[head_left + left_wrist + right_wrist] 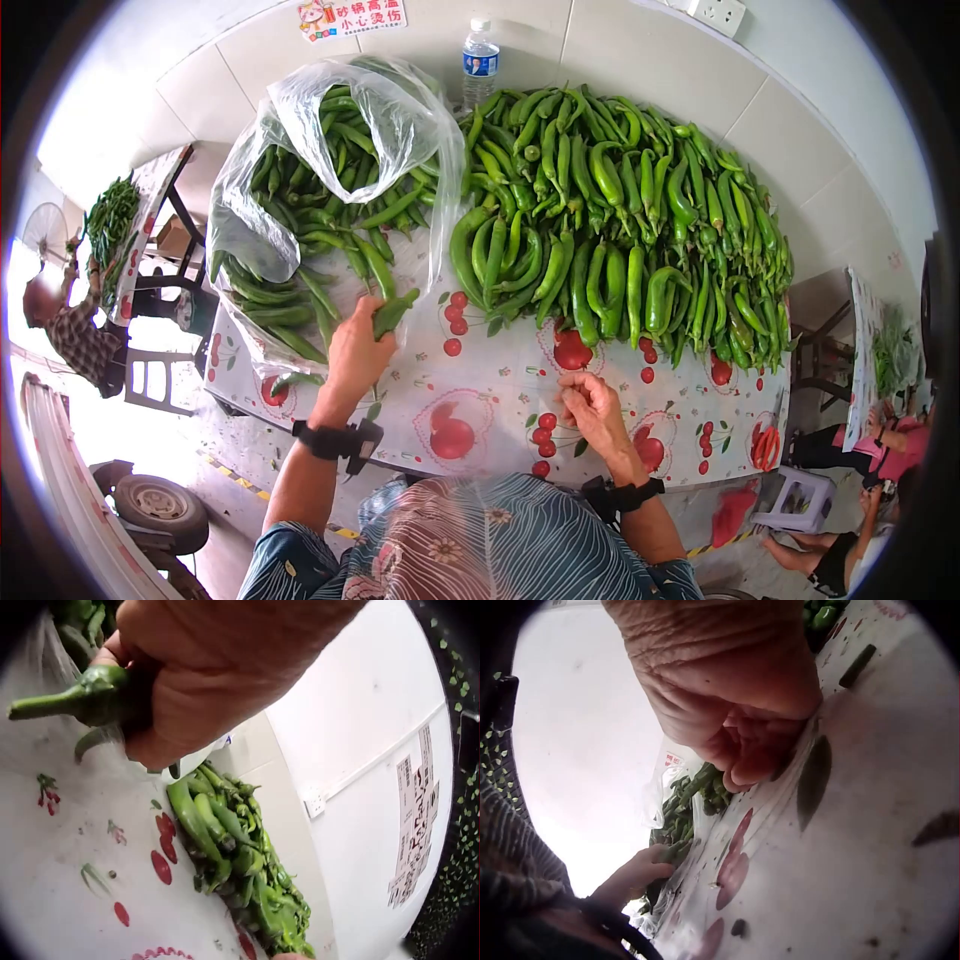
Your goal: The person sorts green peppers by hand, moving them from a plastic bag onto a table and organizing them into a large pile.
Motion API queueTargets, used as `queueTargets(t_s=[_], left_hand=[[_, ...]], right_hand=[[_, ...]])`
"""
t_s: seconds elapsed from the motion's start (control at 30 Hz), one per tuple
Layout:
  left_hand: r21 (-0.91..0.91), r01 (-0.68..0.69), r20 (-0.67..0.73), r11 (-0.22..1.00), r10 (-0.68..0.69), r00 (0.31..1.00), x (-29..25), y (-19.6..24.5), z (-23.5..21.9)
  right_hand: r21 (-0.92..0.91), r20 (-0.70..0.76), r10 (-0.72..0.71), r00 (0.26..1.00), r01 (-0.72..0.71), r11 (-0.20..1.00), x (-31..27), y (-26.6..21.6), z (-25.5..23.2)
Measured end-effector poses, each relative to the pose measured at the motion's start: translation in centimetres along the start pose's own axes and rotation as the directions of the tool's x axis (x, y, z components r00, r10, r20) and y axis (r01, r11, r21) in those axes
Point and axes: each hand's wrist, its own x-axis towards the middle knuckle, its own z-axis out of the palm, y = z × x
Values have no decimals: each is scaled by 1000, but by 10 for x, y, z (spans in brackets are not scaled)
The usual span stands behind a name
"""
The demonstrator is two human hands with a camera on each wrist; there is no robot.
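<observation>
We looked partway: stacked long green peppers point(610, 190), others in a clear plastic bag point(250, 235).
Our left hand point(352, 358) had fingers curled round one dark green pepper point(396, 312) beside the bag; our right hand point(598, 418) was curled, nothing visible inside. Bagged ones remained, we guessed.

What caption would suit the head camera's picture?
A left hand holds a green pepper by a plastic bag, more peppers heaped on a fruit-patterned tablecloth.

Tiled wall point(640, 55), sticker point(350, 17) in red characters, "砂锅高温 小心烫伤"; blue label point(481, 65) on clear bottle point(480, 88) and sideways wall lettering point(414, 817) too small to make out.
</observation>
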Motion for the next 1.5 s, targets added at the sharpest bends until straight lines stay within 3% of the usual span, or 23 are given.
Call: queueTargets(t_s=[0.07,0.2,0.33,0.43,0.47,0.5,0.57,0.63,0.77,0.8,0.9,1.0,1.1,1.17,1.27,1.37,1.4,1.43,1.5], left_hand=[[-166,-63,-92,984,49,995,-4,-8,-1],[-116,-87,-258,989,55,965,-12,9,-15],[20,-251,-403,968,238,884,-11,20,-21],[-212,-218,-301,953,149,942,-2,47,-17],[-477,42,-49,878,-74,996,5,64,-20],[-651,78,45,755,-64,997,15,68,-11],[-769,132,173,626,6,985,37,85,-1],[-776,193,272,601,42,961,58,98,16],[-630,-6,190,777,162,968,94,96,67],[-589,4,184,808,130,974,94,101,67],[-646,54,224,761,122,967,95,101,64],[-823,157,269,546,132,954,95,89,59],[-884,264,349,385,170,921,71,97,32],[-870,233,361,435,238,902,48,104,32],[-827,151,371,541,324,870,13,115,48],[-746,112,410,656,320,854,-5,127,55],[-708,70,398,703,316,861,-7,126,58],[-663,28,389,748,313,867,-8,125,60],[-701,9,350,713,333,876,-10,117,65]], right_hand=[[14,-1,5,1000,-5,1000,2,4,-1],[22,-2,6,1000,-6,1000,4,5,-2],[50,-5,3,1000,-3,999,5,5,-1],[45,-1,6,1000,-6,999,4,5,-1],[42,2,10,1000,-10,999,5,5,-2],[41,3,10,1000,-10,999,5,5,-2],[39,4,7,1000,-7,999,7,5,-2],[45,3,10,1000,-10,999,8,9,-2],[59,-7,-5,1000,5,998,6,7,-1],[59,-9,-7,1000,8,998,5,7,-1],[53,-11,-17,1000,18,998,5,8,-2],[36,8,-18,1000,17,999,6,7,-2],[26,50,-12,999,11,1000,6,2,-2],[16,106,-36,994,35,999,4,-4,1],[164,349,145,926,-212,963,-8,-49,17],[-82,407,59,911,-28,996,-6,-66,35],[-187,389,127,912,-57,981,-5,-76,37],[-174,373,149,916,-89,981,-4,-77,38],[-140,343,192,919,-152,978,-2,-76,39]])
